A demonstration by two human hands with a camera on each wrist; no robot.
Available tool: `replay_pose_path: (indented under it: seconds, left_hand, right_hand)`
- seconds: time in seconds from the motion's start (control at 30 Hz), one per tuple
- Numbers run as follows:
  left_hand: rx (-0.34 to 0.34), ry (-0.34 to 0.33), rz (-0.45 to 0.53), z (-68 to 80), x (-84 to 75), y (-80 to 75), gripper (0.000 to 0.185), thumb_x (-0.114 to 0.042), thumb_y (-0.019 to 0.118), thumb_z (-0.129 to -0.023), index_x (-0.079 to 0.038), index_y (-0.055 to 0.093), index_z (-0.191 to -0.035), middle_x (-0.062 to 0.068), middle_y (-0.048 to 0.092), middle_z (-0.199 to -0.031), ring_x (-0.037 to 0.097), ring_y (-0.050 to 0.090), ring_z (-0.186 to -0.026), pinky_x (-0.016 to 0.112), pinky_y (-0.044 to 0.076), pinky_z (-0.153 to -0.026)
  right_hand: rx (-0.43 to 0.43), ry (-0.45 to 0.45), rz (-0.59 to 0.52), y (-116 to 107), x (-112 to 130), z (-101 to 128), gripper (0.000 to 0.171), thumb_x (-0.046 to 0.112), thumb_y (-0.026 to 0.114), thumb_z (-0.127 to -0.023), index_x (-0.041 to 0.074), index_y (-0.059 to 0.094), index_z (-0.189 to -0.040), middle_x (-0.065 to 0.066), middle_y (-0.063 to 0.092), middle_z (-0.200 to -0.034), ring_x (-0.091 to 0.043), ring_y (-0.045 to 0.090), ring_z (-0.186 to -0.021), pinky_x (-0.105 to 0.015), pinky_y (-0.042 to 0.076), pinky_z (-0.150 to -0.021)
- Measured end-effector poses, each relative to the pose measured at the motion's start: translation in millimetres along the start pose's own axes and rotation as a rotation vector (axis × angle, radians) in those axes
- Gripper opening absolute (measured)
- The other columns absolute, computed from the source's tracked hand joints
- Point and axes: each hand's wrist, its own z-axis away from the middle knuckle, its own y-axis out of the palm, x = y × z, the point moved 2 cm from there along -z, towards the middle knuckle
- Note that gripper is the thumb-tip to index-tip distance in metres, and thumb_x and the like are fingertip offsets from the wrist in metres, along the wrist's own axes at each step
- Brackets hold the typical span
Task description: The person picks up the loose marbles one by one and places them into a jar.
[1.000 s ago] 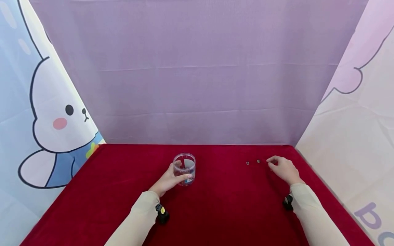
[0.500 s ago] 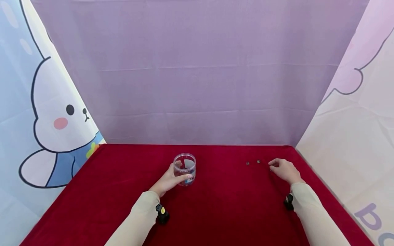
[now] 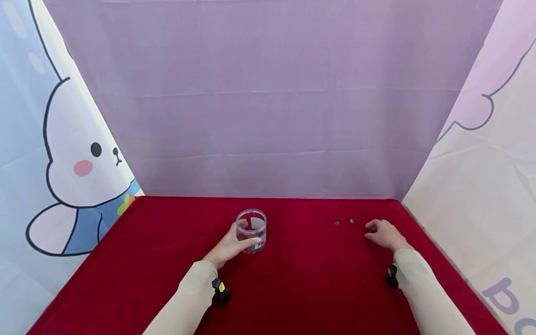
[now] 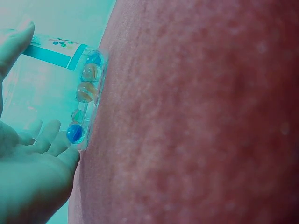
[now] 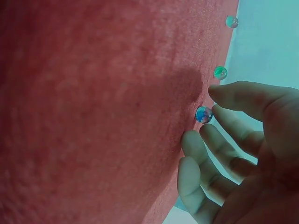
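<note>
With my left hand (image 3: 229,245) curled around the clear jar (image 3: 251,230) near the table's (image 3: 310,279) middle, I close my right hand's (image 3: 383,235) loosely spread fingertips (image 5: 219,93) squarely on the nearest marble (image 5: 203,114) at far right, pinching gently so it cannot roll.

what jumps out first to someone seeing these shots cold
Most likely the bright red tablecloth against the purple backdrop, with a cartoon bunny on the left-hand panel. At its middle the left hand grips a clear plastic jar holding several glass marbles. Far right, the right hand has its fingers curled around a blue marble on the cloth, with two more loose marbles just beyond it.
</note>
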Motion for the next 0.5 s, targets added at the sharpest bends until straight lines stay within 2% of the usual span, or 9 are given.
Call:
replay_pose_path:
  seconds: [0.3,0.5]
  left_hand:
    - [0.001,-0.003,0.004,1.4,-1.2,0.6,0.097,-0.046,0.080,-0.083,-0.013,0.023,-0.155,0.009,0.032,-0.155,0.032,0.032,-0.138,0.059,0.038,-0.107]
    - [-0.001,-0.003,0.004,1.4,-0.3,0.9,0.097,-0.046,0.080,-0.083,-0.013,0.023,-0.155,0.009,0.032,-0.155,0.032,0.032,-0.138,0.059,0.038,-0.106]
  right_hand:
    - [0.045,0.103,-0.027,-1.5,3.9,3.7,0.024,0.011,0.064,-0.094,-0.003,0.066,-0.113,-0.019,0.064,-0.105,-0.036,0.059,-0.098,-0.053,0.050,-0.082]
    - [0.046,0.112,-0.029,-0.4,2.9,3.6,0.021,0.011,0.064,-0.094,-0.001,0.067,-0.111,-0.019,0.065,-0.106,-0.035,0.060,-0.098,-0.052,0.050,-0.081]
